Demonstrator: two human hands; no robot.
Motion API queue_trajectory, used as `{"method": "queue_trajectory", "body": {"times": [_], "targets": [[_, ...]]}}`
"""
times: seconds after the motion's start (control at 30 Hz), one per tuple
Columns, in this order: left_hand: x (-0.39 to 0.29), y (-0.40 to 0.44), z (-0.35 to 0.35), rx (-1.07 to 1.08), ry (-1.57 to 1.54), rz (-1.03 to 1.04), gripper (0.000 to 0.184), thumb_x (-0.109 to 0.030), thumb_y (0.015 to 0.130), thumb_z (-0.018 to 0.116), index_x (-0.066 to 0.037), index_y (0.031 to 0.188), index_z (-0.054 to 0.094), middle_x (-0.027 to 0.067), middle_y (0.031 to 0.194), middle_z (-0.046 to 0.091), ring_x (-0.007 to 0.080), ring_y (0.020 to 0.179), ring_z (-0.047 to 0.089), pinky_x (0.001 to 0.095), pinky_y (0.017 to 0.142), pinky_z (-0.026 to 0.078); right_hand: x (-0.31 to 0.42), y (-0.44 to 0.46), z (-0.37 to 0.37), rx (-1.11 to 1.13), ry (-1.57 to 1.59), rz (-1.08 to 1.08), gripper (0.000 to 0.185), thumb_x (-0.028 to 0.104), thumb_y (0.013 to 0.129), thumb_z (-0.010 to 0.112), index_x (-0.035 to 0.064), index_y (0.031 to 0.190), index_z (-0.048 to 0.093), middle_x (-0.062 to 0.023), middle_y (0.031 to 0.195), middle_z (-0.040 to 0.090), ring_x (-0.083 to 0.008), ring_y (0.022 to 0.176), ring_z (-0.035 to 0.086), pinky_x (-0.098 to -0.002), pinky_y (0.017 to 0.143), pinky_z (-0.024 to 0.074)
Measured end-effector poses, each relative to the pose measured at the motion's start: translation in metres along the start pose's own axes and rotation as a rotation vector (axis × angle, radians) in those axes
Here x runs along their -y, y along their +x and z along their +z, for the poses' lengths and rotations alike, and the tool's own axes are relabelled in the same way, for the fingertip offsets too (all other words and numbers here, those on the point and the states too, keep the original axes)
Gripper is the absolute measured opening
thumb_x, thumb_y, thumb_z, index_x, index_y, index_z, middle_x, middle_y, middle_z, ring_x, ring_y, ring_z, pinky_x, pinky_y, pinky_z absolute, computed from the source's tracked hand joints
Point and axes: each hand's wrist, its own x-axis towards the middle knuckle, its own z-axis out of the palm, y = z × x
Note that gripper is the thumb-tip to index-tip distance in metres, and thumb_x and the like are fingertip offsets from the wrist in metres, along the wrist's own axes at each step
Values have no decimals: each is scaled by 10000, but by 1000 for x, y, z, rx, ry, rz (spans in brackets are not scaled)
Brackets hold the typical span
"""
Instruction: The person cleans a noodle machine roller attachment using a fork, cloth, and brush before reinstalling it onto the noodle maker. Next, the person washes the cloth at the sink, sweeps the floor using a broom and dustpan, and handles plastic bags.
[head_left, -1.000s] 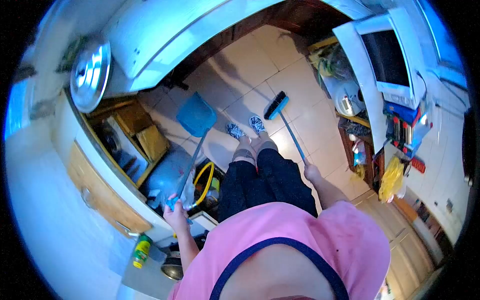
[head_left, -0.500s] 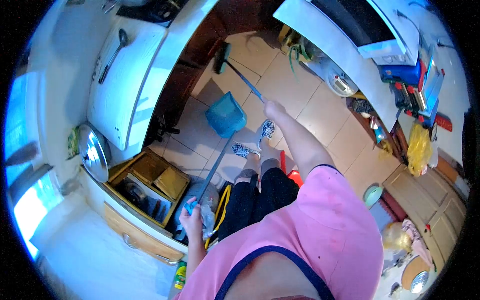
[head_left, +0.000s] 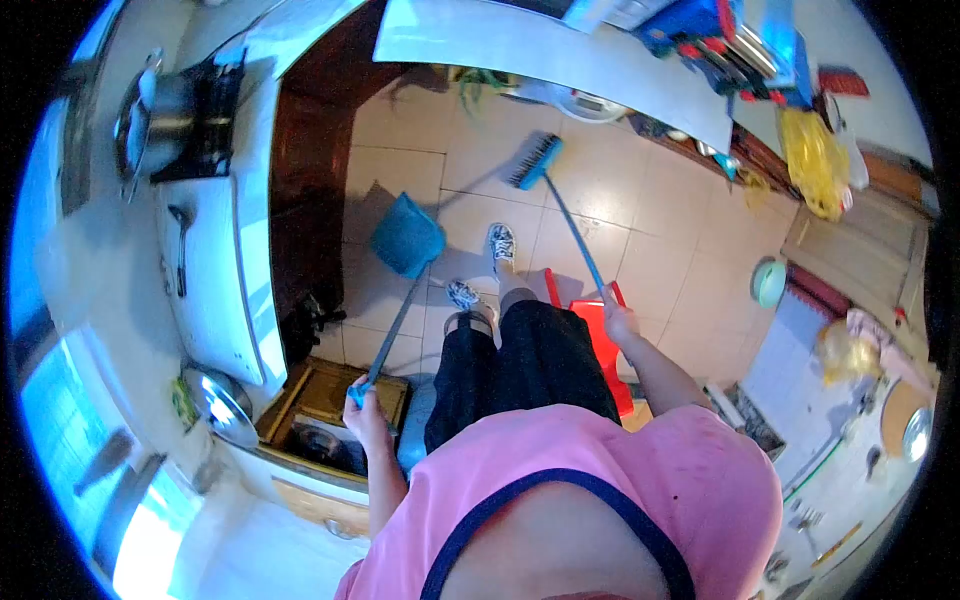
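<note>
My left hand (head_left: 366,410) is closed round the top of the long handle of a blue dustpan (head_left: 407,236), whose pan rests on the tiled floor ahead and left of my feet. With my right hand (head_left: 619,318) I grip the handle of a broom (head_left: 573,226). Its blue head with dark bristles is over the floor ahead, right of the dustpan and apart from it; whether the bristles touch the tiles I cannot tell. My shoes stand between the two tools.
A red plastic stool (head_left: 603,345) is beside my right leg. Dark cabinets under the left counter (head_left: 212,285) and a white shelf (head_left: 480,42) at the back bound the floor. An open wooden drawer (head_left: 285,405) juts near my left hand. A green bowl (head_left: 769,284) is at the right.
The broom has swung from the far left beside the cabinet to the right, its head turning. My right hand has come back closer to my body. My view has turned and shifted too.
</note>
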Motion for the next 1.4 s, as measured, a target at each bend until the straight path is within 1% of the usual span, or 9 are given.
{"method": "queue_trajectory", "body": {"times": [0.13,0.27,0.33,0.47,0.57,0.83,1.03,1.23,1.4], "targets": [[-9,16,-1,-2,-25,65,214,-35,802,527,-15,1009,577,-45,572,427,32,408,331,181,358,264,47,-35,-27,142,-36,-115,473,218,894,376,276,1353,279,-190,752,601,-350,689,609,-465,603,491],[-30,26,7,71,29,119,213,-51,802,542,-21,1009,583,-45,574,444,31,418,347,184,372,282,51,58,42,53,-211,-355,469,149,887,348,265,1340,310,-152,824,613,-326,739,615,-446,621,501],[-40,37,12,147,214,195,209,-70,800,550,-37,1000,603,-49,591,460,27,438,368,187,391,289,49,101,63,113,-310,-317,490,151,889,355,261,1359,278,-138,862,620,-307,783,620,-433,633,505],[-34,79,6,275,400,396,202,-83,791,559,-62,977,633,-65,597,441,17,466,357,184,425,272,48,54,-52,121,-536,-242,575,205,873,426,264,1393,189,-105,889,637,-261,807,632,-392,642,508],[-53,76,21,333,428,314,200,-76,783,567,-57,971,635,-70,619,455,15,500,366,172,458,277,18,36,-92,108,-486,-125,652,188,830,489,266,1396,174,-113,895,638,-252,799,634,-383,636,508],[-54,78,61,402,487,376,169,-61,789,586,-55,950,636,-76,643,471,13,532,378,187,469,302,-29,-41,-93,95,-482,-189,547,119,829,450,276,1338,326,-101,880,639,-251,778,642,-376,635,515],[-54,49,118,419,636,450,172,-98,768,588,-54,926,641,-57,627,488,32,529,409,200,483,331,-86,13,-91,81,-616,-246,525,139,833,462,318,1315,353,-98,898,623,-241,810,633,-357,655,511],[-41,22,171,516,943,684,198,-140,757,582,-68,931,642,18,632,556,90,585,509,249,574,418,-151,56,-174,-41,-601,-125,407,168,878,425,298,1264,431,-116,921,624,-254,857,631,-374,715,515],[-43,3,214,550,1216,773,258,-246,723,582,-146,951,651,139,720,626,296,688,621,364,640,478,-171,28,-206,-135,-659,-247,458,126,865,425,316,1281,404,-113,853,611,-270,798,629,-378,687,510]]}}
